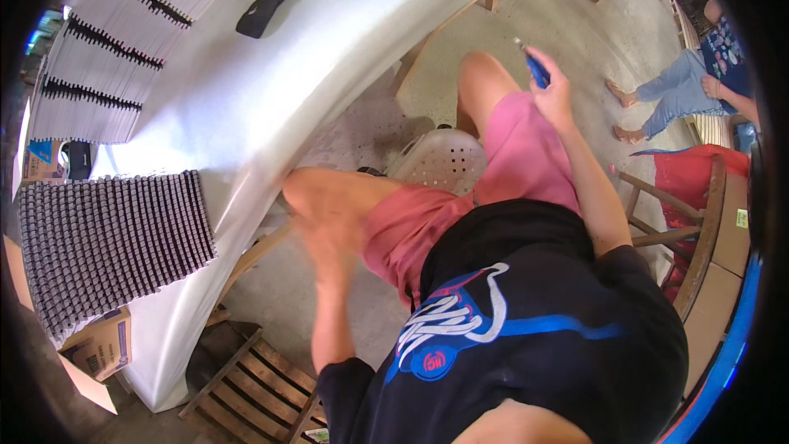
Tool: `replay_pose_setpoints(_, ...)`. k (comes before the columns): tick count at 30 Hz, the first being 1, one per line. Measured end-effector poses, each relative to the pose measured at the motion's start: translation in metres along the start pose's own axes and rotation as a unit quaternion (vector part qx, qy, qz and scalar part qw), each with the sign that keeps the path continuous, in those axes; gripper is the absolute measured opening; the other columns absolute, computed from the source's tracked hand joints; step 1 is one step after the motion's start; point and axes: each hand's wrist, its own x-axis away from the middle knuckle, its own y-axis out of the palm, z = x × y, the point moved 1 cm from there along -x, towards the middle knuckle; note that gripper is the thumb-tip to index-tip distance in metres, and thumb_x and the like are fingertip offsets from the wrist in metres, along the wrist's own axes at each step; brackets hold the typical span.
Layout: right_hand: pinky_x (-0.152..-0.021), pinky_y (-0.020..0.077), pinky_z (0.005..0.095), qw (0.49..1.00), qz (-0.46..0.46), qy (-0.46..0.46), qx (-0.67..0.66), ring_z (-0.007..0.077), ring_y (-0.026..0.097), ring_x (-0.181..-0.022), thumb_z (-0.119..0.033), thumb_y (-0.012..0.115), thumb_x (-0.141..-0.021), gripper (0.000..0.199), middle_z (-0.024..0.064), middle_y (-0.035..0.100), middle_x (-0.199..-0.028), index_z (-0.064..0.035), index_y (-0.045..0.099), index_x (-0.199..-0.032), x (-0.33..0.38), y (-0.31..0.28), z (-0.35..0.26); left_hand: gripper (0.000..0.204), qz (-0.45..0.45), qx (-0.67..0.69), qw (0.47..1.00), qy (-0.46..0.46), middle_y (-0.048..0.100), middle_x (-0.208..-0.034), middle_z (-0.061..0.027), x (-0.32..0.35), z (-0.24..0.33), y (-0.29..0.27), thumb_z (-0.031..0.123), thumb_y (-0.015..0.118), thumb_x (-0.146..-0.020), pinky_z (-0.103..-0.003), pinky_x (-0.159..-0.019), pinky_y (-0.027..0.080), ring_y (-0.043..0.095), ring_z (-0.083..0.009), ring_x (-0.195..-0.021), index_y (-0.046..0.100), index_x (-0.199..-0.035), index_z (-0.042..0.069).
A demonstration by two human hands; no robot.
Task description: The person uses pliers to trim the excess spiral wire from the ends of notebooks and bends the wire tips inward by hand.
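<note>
My right hand (552, 92) is raised over my right thigh and is closed around a small blue-handled tool (536, 68) with a thin metal tip pointing up. My left hand (327, 238) is blurred in motion, down by my left knee beside the hanging edge of the white table cover (271, 90); whether it holds anything cannot be made out. I sit on a white perforated plastic stool (440, 158), in pink shorts and a black shirt.
Stacks of white booklets with black comb bindings (115, 41) lie on the table, with a black stapler-like tool (267, 6) and a pile of black binding combs (107, 238). Cardboard boxes (99, 345) and wooden chairs (255, 382) stand nearby. Another person (699, 74) sits at the far right.
</note>
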Motion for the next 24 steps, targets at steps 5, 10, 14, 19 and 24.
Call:
replay_pose_setpoints(5, -0.08, 0.0446, 0.0245, 0.983, 0.133, 0.012, -0.127, 0.0103, 0.054, -0.089, -0.007, 0.061, -0.083, 0.053, 0.0001, 0.054, -0.097, -0.0107, 0.045, -0.134, -0.034, 0.0, -0.034, 0.033, 0.074, 0.416, 0.889, 0.176, 0.064, -0.107, -0.0123, -0.02, 0.083, -0.021, 0.017, 0.07, -0.074, -0.043, -0.088, 0.046, 0.06, -0.0292, -0.102, 0.065, -0.105, 0.008)
replay_pose_setpoints(10, -0.073, 0.0397, 0.0207, 0.978, 0.072, -0.023, -0.197, 0.0084, 0.049, -0.085, -0.018, 0.061, -0.086, 0.056, 0.0005, 0.05, -0.1, -0.0086, 0.04, -0.136, -0.045, 0.027, -0.097, 0.026, 0.171, 0.4, 0.868, 0.238, 0.065, -0.101, -0.0088, -0.036, 0.076, -0.054, 0.012, 0.068, -0.076, -0.039, -0.082, 0.048, 0.062, -0.0263, -0.093, 0.066, -0.101, 0.008)
replay_pose_setpoints(14, -0.081, 0.0387, 0.026, 0.947, -0.055, -0.126, -0.289, 0.0137, 0.047, -0.094, -0.017, 0.058, -0.083, 0.057, 0.0082, 0.047, -0.109, -0.0048, 0.037, -0.134, -0.031, 0.054, -0.135, 0.023, 0.213, 0.429, 0.859, 0.183, 0.065, -0.098, -0.0077, -0.019, 0.064, -0.074, 0.011, 0.07, -0.076, -0.036, -0.076, 0.049, 0.063, -0.025, -0.088, 0.067, -0.098, 0.008)
replay_pose_setpoints(19, -0.09, 0.0364, 0.0335, 0.921, -0.152, -0.261, -0.247, 0.0227, 0.046, -0.104, -0.018, 0.06, -0.082, 0.05, 0.0131, 0.047, -0.116, -0.0026, 0.043, -0.127, -0.027, 0.101, -0.179, 0.019, 0.284, 0.424, 0.86, 0.004, 0.067, -0.094, -0.0098, 0.024, 0.046, -0.08, 0.007, 0.068, -0.077, -0.033, -0.074, 0.049, 0.063, -0.0238, -0.085, 0.068, -0.096, 0.006)
replay_pose_setpoints(24, -0.093, 0.0328, 0.0423, 0.821, -0.156, -0.542, -0.092, 0.0313, 0.044, -0.108, -0.02, 0.063, -0.083, 0.045, 0.0135, 0.048, -0.119, -0.0096, 0.05, -0.124, -0.051, 0.12, -0.232, 0.019, 0.35, 0.506, 0.725, -0.31, 0.068, -0.097, -0.011, 0.07, 0.037, -0.068, 0.01, 0.064, -0.084, -0.029, -0.083, 0.047, 0.063, -0.0206, -0.093, 0.067, -0.101, 0.004)
